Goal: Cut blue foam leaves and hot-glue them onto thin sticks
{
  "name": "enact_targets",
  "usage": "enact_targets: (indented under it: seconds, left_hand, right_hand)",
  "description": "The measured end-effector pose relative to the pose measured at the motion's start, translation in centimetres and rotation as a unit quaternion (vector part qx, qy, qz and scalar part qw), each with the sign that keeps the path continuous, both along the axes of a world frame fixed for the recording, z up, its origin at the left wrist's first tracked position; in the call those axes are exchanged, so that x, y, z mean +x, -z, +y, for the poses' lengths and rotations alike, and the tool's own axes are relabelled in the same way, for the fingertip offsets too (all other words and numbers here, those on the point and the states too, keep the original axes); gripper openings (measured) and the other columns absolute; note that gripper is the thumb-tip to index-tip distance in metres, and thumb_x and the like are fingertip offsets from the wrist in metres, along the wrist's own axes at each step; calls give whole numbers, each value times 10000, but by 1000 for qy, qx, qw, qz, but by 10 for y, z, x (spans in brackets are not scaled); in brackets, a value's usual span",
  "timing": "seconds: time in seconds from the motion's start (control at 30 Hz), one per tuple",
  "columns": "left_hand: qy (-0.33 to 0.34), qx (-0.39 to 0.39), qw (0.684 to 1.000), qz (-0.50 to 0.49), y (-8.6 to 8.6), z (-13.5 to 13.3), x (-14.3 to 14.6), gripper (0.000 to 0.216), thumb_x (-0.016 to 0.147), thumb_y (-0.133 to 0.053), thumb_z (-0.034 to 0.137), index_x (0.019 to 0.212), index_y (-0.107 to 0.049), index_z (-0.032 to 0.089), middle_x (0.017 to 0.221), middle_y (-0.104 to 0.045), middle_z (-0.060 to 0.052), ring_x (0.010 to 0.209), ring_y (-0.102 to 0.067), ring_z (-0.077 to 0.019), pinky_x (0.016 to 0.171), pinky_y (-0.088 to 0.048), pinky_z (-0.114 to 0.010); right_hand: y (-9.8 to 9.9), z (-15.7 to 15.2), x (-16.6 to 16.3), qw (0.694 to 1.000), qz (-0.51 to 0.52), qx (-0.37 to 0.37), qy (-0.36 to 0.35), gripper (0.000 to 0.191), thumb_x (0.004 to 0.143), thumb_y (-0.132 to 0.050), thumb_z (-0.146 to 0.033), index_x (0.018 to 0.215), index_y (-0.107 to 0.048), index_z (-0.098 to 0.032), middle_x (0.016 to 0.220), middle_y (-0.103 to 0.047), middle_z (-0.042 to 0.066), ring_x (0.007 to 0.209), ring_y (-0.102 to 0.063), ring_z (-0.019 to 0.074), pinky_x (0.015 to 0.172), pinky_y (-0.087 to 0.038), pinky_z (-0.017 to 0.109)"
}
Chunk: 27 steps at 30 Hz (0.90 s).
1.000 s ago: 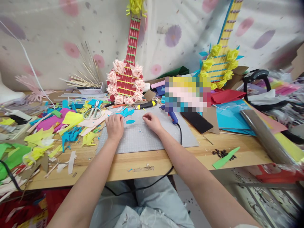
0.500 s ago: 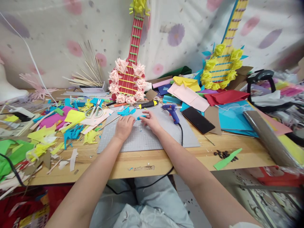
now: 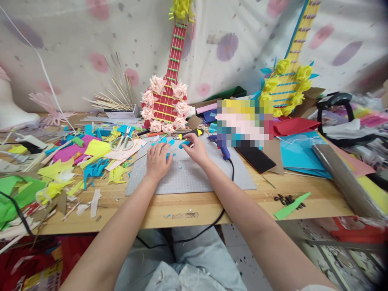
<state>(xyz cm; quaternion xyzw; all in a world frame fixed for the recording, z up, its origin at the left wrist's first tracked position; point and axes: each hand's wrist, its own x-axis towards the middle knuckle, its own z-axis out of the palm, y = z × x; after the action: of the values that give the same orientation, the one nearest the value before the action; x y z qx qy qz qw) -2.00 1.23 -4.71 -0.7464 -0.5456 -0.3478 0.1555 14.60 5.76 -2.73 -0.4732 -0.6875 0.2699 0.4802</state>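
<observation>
My right hand pinches a small blue paper piece between thumb and fingertips, just above the grey cutting mat. To its left, my left hand lies palm down on the mat with its fingers stretched out. Blue paper cutouts show by its thumb and beyond its fingertips; the fingers partly hide them. A blue glue gun rests on the mat to the right of my right hand. Behind the hands is a yellow and black utility knife, partly covered by my right hand.
A red paper guitar with pink flowers stands behind the mat, a yellow paper guitar at the back right. Scissors and paper scraps crowd the left. A phone lies right; the glue gun's black cable hangs over the table edge.
My hands have drawn apart. The left fingers have gone from bent together to spread flat, and my right hand has shifted up and right with the blue paper piece.
</observation>
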Motion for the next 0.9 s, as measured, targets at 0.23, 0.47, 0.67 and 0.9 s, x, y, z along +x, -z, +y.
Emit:
enact_targets:
  seconds: [0.23, 0.47, 0.67, 0.9]
  left_hand:
    - [6, -36, 998, -55, 2, 5, -9, 330, 861, -367, 365, 912, -636, 180, 853, -658, -83, 837, -573, -204, 768, -356, -330]
    - [-25, -110, 949, -293, 3, 4, -22, 297, 829, -401, 342, 892, -642, 181, 765, -662, -37, 683, -584, -154, 639, -411, -258]
    - [-35, -115, 920, -374, 5, 6, -29, 277, 798, -442, 346, 857, -652, 176, 730, -658, -28, 602, -568, -137, 613, -417, -247]
    - [-26, -129, 903, -409, 6, 7, -28, 264, 780, -469, 354, 854, -659, 186, 686, -644, -16, 534, -540, -121, 554, -405, -234]
  right_hand:
    - [-14, 8, -31, 995, 2, 4, -104, 234, 669, -569, -232, 894, -506, -208, 894, -587, -9, 707, -537, 103, 655, -417, 254]
    - [-5, 14, -36, 978, 69, -117, -159, 389, 662, -608, -338, 986, -459, -184, 803, -585, -1, 659, -515, 98, 612, -427, 247]
    - [14, 5, -32, 978, -95, -55, -176, 302, 687, -605, -322, 939, -543, -168, 812, -584, 6, 644, -482, 91, 633, -400, 242]
    - [13, 10, -49, 961, -252, 17, -116, 313, 795, -480, -192, 1103, -525, -213, 906, -588, 27, 800, -514, 133, 729, -385, 257]
